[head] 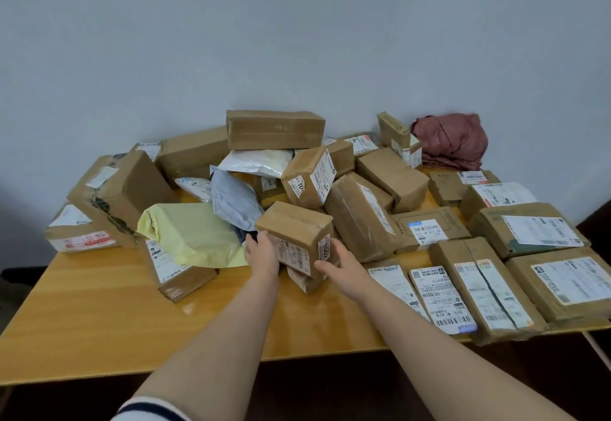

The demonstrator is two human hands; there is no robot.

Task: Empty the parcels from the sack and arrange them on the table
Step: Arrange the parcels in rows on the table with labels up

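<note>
A small brown cardboard parcel with white labels sits at the front of a jumbled heap of parcels on the wooden table. My left hand grips its left side. My right hand holds its right lower corner, fingers curled round the edge. Under it lies another small box, partly hidden. On the right, several flat labelled parcels lie in neat rows. A crumpled dark red sack rests at the back right against the wall.
In the heap are a yellow soft mailer, a grey mailer, a white mailer and a long box on top. Large boxes lean at the left. Bare tabletop shows at the front left. The table's front edge is near me.
</note>
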